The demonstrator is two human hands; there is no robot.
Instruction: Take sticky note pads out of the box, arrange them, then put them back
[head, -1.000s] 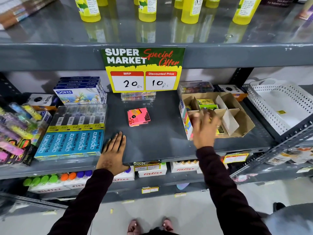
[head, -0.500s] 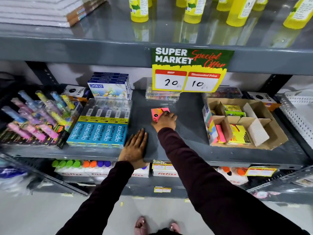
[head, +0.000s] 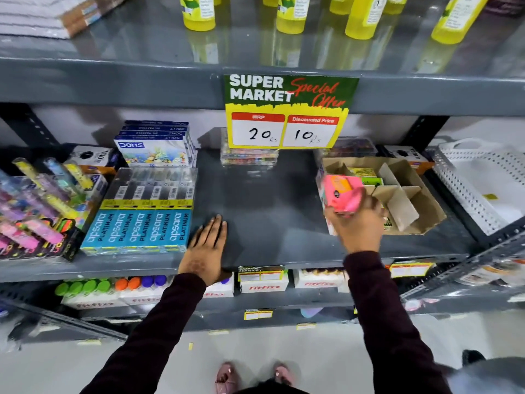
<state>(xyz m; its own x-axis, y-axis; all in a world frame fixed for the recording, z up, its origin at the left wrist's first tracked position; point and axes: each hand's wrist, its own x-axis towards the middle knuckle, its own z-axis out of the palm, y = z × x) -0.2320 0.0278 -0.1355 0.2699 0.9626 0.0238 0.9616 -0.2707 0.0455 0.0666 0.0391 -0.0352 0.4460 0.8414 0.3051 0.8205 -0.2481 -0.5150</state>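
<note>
So this is a grey metal shelf [head: 264, 211] in a shop aisle, pale floor below, with a yellow and green "Super Market Special Offer" price sign [head: 289, 112] hanging off the shelf above, marked 20 and 10. Yellow bottles [head: 358, 18] stand on that upper shelf. On the left side of the grey shelf there's a flat pack of Apsara Platinum pencils [head: 142, 220], a stack of Doms boxes [head: 156, 146] behind it, and a heap of coloured pens [head: 37, 211] at the left end. A white perforated tray [head: 483, 183] sits past the right end. Fitfizz boxes [head: 262, 285] line the shelf underneath.

The cardboard box [head: 412, 200] with dividers is toward the right end of the shelf, flaps open, with yellow-green pads still in a back compartment.

Left hand [head: 206, 251] is flat and relaxed, palm down on the front edge of the shelf, just beside the pencil pack's right corner, gripping nothing. Right hand [head: 358, 223] is grasping a pink sticky note pad [head: 342, 194], held up in the air at the box's left front corner. It's motion blurred, so I can't tell if it touches the box.

Compared with half a second ago: the pad was lying mid-shelf with the right hand on it; now that middle patch is bare and the pad has gone across to the box. Left hand hasn't budged.
</note>
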